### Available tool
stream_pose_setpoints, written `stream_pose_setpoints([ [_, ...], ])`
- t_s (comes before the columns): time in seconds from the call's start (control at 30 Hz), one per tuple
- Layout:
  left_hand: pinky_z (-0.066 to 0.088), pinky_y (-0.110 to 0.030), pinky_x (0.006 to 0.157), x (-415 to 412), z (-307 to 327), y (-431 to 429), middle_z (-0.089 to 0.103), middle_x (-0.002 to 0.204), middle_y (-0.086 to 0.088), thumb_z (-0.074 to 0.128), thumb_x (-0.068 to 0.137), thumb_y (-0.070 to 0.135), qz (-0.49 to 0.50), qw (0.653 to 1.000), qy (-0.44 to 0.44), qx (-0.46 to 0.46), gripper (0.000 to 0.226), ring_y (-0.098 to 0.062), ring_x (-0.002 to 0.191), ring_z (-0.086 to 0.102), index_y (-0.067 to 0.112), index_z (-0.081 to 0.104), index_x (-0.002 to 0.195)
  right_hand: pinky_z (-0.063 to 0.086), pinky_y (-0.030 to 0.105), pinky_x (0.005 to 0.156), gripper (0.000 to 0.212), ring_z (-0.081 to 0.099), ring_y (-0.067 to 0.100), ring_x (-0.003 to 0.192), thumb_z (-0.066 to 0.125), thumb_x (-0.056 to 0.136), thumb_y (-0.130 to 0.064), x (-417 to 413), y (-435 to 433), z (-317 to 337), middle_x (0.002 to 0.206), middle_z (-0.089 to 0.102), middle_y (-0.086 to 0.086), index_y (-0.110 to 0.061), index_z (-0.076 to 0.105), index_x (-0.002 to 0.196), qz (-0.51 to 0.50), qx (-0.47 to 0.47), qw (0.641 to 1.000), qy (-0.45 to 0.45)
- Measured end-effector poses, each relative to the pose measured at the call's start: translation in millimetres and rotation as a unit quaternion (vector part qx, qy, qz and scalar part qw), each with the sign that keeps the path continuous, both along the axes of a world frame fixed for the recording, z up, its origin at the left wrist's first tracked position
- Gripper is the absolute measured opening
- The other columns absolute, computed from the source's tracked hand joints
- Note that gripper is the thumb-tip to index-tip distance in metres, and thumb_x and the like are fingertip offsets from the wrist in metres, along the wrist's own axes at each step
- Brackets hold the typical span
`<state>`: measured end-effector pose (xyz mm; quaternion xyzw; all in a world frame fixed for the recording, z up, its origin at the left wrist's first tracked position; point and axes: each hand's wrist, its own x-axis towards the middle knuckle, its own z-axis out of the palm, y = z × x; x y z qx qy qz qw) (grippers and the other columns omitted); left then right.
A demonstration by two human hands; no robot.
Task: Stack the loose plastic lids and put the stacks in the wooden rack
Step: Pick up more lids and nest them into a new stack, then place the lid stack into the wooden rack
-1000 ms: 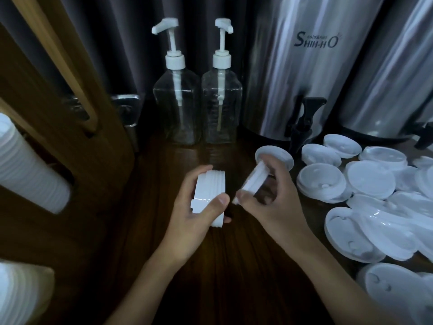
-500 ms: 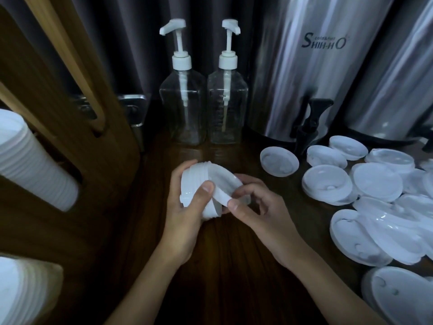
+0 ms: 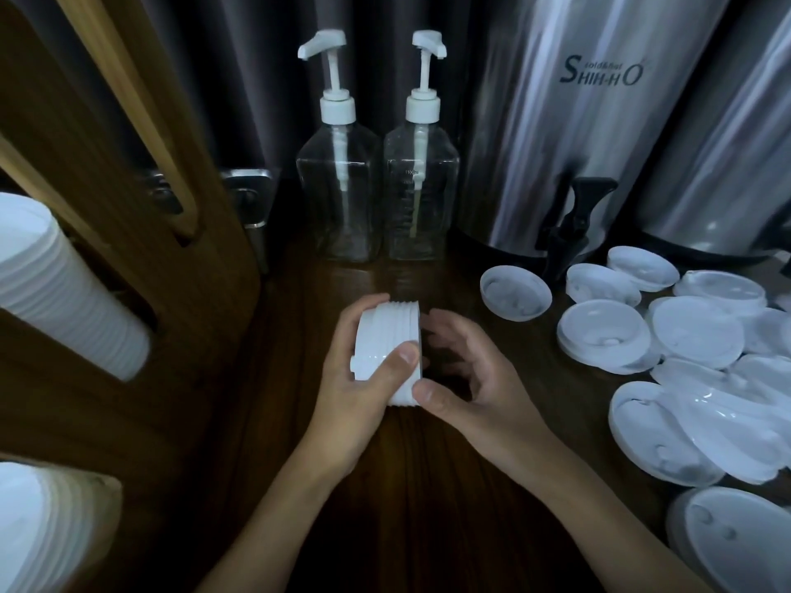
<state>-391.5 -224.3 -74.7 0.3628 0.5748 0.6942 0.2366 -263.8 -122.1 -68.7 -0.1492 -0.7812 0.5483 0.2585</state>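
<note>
My left hand (image 3: 359, 387) grips a short stack of white plastic lids (image 3: 387, 338) held on edge above the dark wooden counter, thumb across its front. My right hand (image 3: 466, 378) is against the stack's right face, thumb at its lower edge and fingers curled by its upper rim. Several loose white lids (image 3: 608, 331) lie spread over the counter at the right. The wooden rack (image 3: 128, 216) stands at the left, with long stacks of white lids (image 3: 60, 288) poking out of its slots.
Two clear pump bottles (image 3: 342, 194) stand at the back centre. Two steel drink dispensers (image 3: 569, 134) with a black tap (image 3: 573, 224) stand at the back right. Bare dark counter (image 3: 411, 485) lies in front of my hands.
My right hand brought a single lid from the right and pressed it onto the stack in my left hand. The stack is now squared up, held between both hands.
</note>
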Motion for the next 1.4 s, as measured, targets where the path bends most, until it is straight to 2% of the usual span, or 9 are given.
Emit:
stream_pose_setpoints([
  [0.07, 0.061, -0.032, 0.074, 0.9, 1.2, -0.1, 0.062, 0.110, 0.023, 0.074, 0.073, 0.051, -0.008, 1.000, -0.003, 0.002, 0.050, -0.007, 0.103, 0.067, 0.051, 0.057, 0.121, 0.044, 0.034, 0.106, 0.065, 0.050, 0.000, 0.133, 0.071, 0.079, -0.063, 0.2, 1.0, -0.6, 0.141, 0.052, -0.028, -0.056, 0.040, 0.136, 0.006, 0.005, 1.000, -0.002],
  [0.3, 0.061, -0.054, 0.085, 2.9, 5.3, 0.0, 0.058, 0.119, 0.012, 0.075, 0.068, 0.054, -0.019, 0.999, 0.011, -0.026, 0.055, -0.031, 0.115, 0.062, 0.056, 0.054, 0.119, 0.041, 0.041, 0.114, 0.095, 0.039, 0.003, 0.143, 0.065, 0.078, -0.070, 1.1, 3.5, -6.9, 0.155, 0.041, -0.020, -0.032, 0.028, 0.156, 0.020, 0.072, 0.997, -0.014],
  [0.5, 0.060, -0.056, 0.087, 1.8, 4.1, 0.1, 0.057, 0.118, 0.008, 0.074, 0.069, 0.053, -0.018, 0.999, 0.018, -0.024, 0.055, -0.025, 0.112, 0.061, 0.055, 0.053, 0.120, 0.028, 0.030, 0.122, 0.086, 0.022, 0.004, 0.151, 0.063, 0.083, -0.063, 0.3, 5.1, -7.6, 0.164, 0.026, -0.017, -0.041, 0.022, 0.155, 0.027, 0.128, 0.991, -0.006],
  [0.63, 0.062, -0.050, 0.083, 1.2, 4.3, 0.3, 0.059, 0.117, 0.011, 0.075, 0.069, 0.052, -0.024, 0.999, 0.004, -0.021, 0.057, -0.022, 0.112, 0.062, 0.054, 0.053, 0.121, 0.021, 0.018, 0.120, 0.084, 0.018, 0.003, 0.152, 0.066, 0.084, -0.057, -0.9, 6.6, -9.3, 0.164, 0.023, -0.020, -0.045, 0.021, 0.155, 0.031, 0.133, 0.991, 0.001],
  [0.77, 0.058, -0.026, 0.080, 4.7, 14.3, -6.0, 0.062, 0.112, 0.022, 0.080, 0.067, 0.047, -0.008, 1.000, 0.005, -0.008, 0.069, -0.005, 0.107, 0.064, 0.047, 0.049, 0.130, 0.019, 0.018, 0.121, 0.078, 0.015, 0.004, 0.153, 0.062, 0.091, -0.046, 0.2, 4.6, -3.1, 0.166, 0.020, -0.017, -0.035, 0.021, 0.157, 0.050, 0.143, 0.988, 0.007],
  [0.87, 0.058, -0.026, 0.078, 8.7, 30.2, -14.0, 0.062, 0.110, 0.023, 0.081, 0.064, 0.048, 0.028, 1.000, -0.003, 0.006, 0.075, -0.007, 0.107, 0.065, 0.040, 0.047, 0.130, 0.016, 0.019, 0.122, 0.073, 0.012, 0.005, 0.154, 0.060, 0.097, -0.032, 0.4, -3.2, 11.3, 0.167, 0.015, -0.017, -0.030, 0.019, 0.158, 0.069, 0.163, 0.984, 0.016],
  [1.07, 0.060, -0.033, 0.079, 20.2, 89.7, -31.2, 0.063, 0.110, 0.018, 0.078, 0.065, 0.056, 0.107, 0.991, -0.014, 0.080, 0.064, -0.011, 0.109, 0.066, 0.039, 0.053, 0.122, 0.026, 0.012, 0.114, 0.052, 0.030, 0.001, 0.147, 0.055, 0.098, -0.042, 0.8, -27.1, 64.0, 0.153, 0.037, -0.029, -0.046, 0.040, 0.147, 0.046, 0.221, 0.971, 0.077],
  [1.23, 0.060, -0.041, 0.088, 34.9, 152.2, -56.0, 0.064, 0.120, 0.001, 0.075, 0.065, 0.058, 0.135, 0.979, -0.037, 0.146, 0.065, -0.020, 0.112, 0.067, 0.036, 0.053, 0.122, 0.034, 0.018, 0.111, 0.050, 0.042, 0.011, 0.137, 0.086, 0.075, -0.027, -1.7, -38.5, 111.1, 0.143, 0.046, -0.005, -0.027, 0.064, 0.120, -0.016, 0.289, 0.944, 0.158],
  [1.4, 0.060, -0.042, 0.091, 40.4, 195.2, -93.6, 0.072, 0.117, 0.000, 0.071, 0.075, 0.057, 0.124, 0.977, -0.037, 0.167, 0.064, -0.021, 0.110, 0.071, 0.025, 0.057, 0.129, 0.044, 0.013, 0.098, 0.033, 0.052, 0.004, 0.127, 0.079, 0.081, -0.021, -21.5, -54.8, 159.9, 0.136, 0.049, 0.003, -0.011, 0.067, 0.110, 0.018, 0.314, 0.911, 0.265],
])
